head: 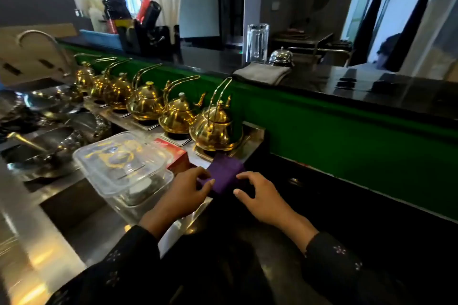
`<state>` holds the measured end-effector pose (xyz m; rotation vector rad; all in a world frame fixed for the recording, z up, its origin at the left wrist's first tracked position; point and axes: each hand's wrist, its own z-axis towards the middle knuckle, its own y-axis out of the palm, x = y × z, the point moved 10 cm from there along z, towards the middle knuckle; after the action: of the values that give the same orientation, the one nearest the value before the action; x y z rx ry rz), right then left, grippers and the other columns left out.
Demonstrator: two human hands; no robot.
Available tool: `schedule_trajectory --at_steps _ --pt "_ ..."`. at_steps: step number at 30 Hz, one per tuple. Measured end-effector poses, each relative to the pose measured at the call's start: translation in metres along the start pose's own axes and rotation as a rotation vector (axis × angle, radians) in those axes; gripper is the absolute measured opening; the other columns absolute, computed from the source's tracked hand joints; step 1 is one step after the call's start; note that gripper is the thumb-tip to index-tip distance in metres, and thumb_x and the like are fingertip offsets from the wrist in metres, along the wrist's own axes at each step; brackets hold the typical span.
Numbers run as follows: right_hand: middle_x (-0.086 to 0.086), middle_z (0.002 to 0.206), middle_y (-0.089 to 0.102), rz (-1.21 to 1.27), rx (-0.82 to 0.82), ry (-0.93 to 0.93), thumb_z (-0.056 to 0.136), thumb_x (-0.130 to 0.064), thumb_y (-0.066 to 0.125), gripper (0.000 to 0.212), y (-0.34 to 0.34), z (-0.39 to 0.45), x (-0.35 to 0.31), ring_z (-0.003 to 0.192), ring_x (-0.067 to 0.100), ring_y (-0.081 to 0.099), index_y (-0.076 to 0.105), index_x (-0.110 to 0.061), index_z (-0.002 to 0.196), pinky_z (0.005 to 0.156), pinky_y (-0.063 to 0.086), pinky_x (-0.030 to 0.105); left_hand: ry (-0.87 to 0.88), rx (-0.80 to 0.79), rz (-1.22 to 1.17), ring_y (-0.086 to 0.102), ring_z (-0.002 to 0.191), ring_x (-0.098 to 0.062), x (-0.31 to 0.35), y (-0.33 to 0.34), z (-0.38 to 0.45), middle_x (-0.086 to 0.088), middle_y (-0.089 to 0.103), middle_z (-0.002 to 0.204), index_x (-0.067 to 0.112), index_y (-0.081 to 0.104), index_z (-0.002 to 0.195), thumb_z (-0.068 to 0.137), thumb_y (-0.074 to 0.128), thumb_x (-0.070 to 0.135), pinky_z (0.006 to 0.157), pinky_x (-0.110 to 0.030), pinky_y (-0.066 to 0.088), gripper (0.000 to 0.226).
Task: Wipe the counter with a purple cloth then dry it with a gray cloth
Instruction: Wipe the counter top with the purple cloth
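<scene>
Gripping purple cloth (224, 174): left hand (184, 193) | right hand (260, 195) loosely spread | cloth's near edge hidden

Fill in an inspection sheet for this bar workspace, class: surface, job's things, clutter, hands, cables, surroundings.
Surface: black counter, glossy; wetness cannot be told.
Job's things: purple cloth folded at the counter's left end; gray cloth folded on the upper ledge.
Clutter: gold teapots in a row, clear plastic container, red box.
Hands: left hand touches the purple cloth; right hand beside it, fingers curled, holding nothing.
Cables: nothing seen.
Surroundings: green panel, service bell, straws.
</scene>
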<state>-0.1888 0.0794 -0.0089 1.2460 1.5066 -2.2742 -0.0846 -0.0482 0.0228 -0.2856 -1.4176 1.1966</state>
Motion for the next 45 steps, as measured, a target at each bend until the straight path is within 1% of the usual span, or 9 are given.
schedule_trajectory --at_steps 5,9,14,19,23,29,32,38,45 --pt "0.008 0.139 0.049 0.371 0.214 0.368 0.091 -0.031 0.061 0.054 0.031 0.023 0.038 0.125 0.021 0.048 0.042 -0.015 0.139 0.102 0.038 0.029 -0.045 -0.071 0.074 0.056 0.104 -0.018 -0.01 0.02 0.024 -0.006 0.057 0.114 0.011 0.054 0.12 0.089 0.06 0.029 0.084 -0.021 0.04 0.037" --pt "0.009 0.147 0.041 0.719 0.266 0.722 0.091 -0.045 0.056 0.073 0.06 0.027 0.07 0.128 0.03 0.046 0.023 -0.017 0.149 0.102 0.043 0.047 -0.187 -0.129 0.128 0.05 0.116 -0.028 -0.031 0.034 0.046 -0.012 0.047 0.127 0.011 0.043 0.128 0.089 0.057 0.039 0.098 -0.041 0.043 0.05" --pt "0.006 0.114 0.063 1.004 0.192 0.847 0.082 -0.048 0.068 0.059 0.077 0.02 0.077 0.093 0.022 0.06 0.051 -0.014 0.126 0.071 0.05 0.037 -0.253 -0.131 0.071 0.049 0.12 -0.031 -0.034 0.038 0.057 -0.015 0.043 0.134 0.009 0.039 0.132 0.086 0.065 0.034 0.099 -0.039 0.044 0.059" --pt "0.02 0.108 0.069 1.285 0.245 0.842 0.08 -0.012 0.074 0.042 0.068 0.016 0.08 0.091 0.029 0.068 0.061 0.001 0.117 0.073 0.056 0.04 -0.339 -0.185 -0.113 0.054 0.118 -0.026 -0.034 0.04 0.056 -0.013 0.055 0.13 0.005 0.039 0.133 0.082 0.072 0.025 0.088 -0.027 0.042 0.063" --pt "0.016 0.105 0.069 1.187 0.25 0.771 0.086 -0.01 0.067 0.033 0.048 0.01 0.075 0.09 0.026 0.067 0.06 -0.004 0.117 0.069 0.054 0.036 -0.32 -0.263 -0.236 0.062 0.104 -0.023 -0.016 0.046 0.053 -0.005 0.064 0.11 0.01 0.057 0.121 0.084 0.07 0.017 0.084 -0.03 0.05 0.04" --pt "0.016 0.107 0.069 1.081 0.409 0.553 0.086 -0.001 0.063 0.032 -0.023 -0.001 0.072 0.093 0.026 0.067 0.058 -0.005 0.118 0.069 0.056 0.032 -0.316 -0.166 -0.592 0.063 0.082 -0.02 0.015 0.053 0.06 -0.009 0.064 0.097 0.018 0.055 0.089 0.083 0.068 0.005 0.07 -0.037 0.056 0.02" --pt "0.015 0.108 0.068 0.889 0.473 0.446 0.085 -0.003 0.067 0.032 -0.086 -0.011 0.064 0.093 0.025 0.067 0.057 -0.004 0.116 0.07 0.054 0.031 -0.223 -0.158 -0.687 0.064 0.083 -0.02 0.061 0.046 0.066 -0.005 0.065 0.091 0.014 0.057 0.091 0.085 0.065 0.002 0.065 -0.031 0.054 0.016" --pt "0.005 0.098 0.068 0.351 0.58 0.323 0.08 -0.011 0.075 0.023 -0.218 -0.021 0.03 0.088 0.019 0.065 0.057 -0.021 0.091 0.076 0.052 0.03 0.037 -0.141 -0.645 0.069 0.085 -0.026 0.155 0.023 0.108 -0.01 0.072 0.091 0.017 0.059 0.091 0.081 0.071 0.007 0.078 -0.044 0.056 0.018" --pt "0.003 0.098 0.056 -0.148 0.677 0.35 0.085 -0.029 0.07 0.031 -0.309 -0.025 0.02 0.088 0.019 0.054 0.046 -0.017 0.101 0.073 0.04 0.028 0.173 -0.079 -0.506 0.061 0.071 -0.014 0.219 0.029 0.153 -0.01 0.07 0.087 0.021 0.06 0.105 0.083 0.067 0.012 0.06 -0.022 0.045 0.024"
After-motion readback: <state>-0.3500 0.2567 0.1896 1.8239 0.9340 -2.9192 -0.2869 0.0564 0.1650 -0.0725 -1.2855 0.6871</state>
